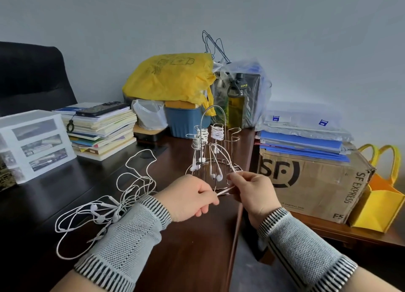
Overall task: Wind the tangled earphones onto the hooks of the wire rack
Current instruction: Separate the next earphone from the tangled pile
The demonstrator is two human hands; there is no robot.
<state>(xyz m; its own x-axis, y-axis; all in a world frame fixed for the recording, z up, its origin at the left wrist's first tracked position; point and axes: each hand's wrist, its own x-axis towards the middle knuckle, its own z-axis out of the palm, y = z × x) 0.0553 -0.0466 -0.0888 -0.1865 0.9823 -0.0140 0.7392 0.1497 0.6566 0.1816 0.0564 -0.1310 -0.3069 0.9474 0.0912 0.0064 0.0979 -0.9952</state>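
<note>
both hands pinch one white cord before the wire rack, tangled earphones lying left.
</note>
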